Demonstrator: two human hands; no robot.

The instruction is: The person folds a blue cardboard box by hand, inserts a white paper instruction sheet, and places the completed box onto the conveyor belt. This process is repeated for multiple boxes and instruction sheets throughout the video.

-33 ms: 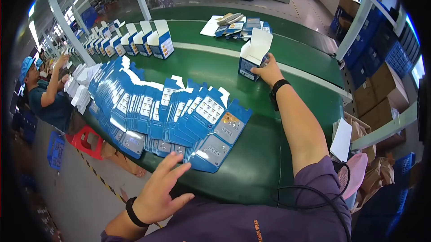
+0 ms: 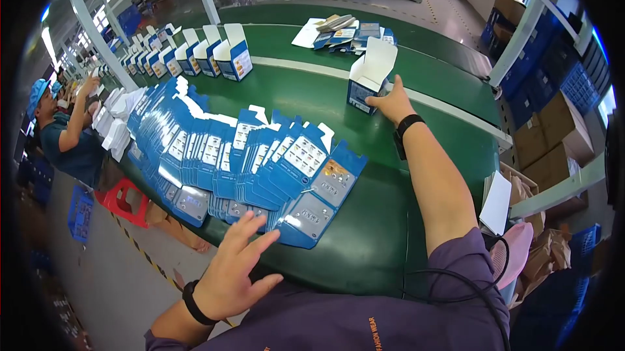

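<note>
An open blue carton with white flaps raised stands upright on the green conveyor belt. At its right side is my right hand, thumb across the carton's near face and index finger stretched up, apart from its edge. My left hand hovers at the belt's near edge, fingers spread, holding nothing. Just beyond its fingertips lies a wide fanned spread of flat blue cartons, overlapping one another, with white tabs and printed panels.
A row of open cartons stands at the far left. Beyond my right hand lies a pile of flattened cartons and booklets. Another person in a blue cap works at left, near a red stool. Cardboard boxes stand at right.
My right hand's index finger has lifted away from the carton's edge, loosening its grip. The carton stays upright in place. My left hand has barely moved.
</note>
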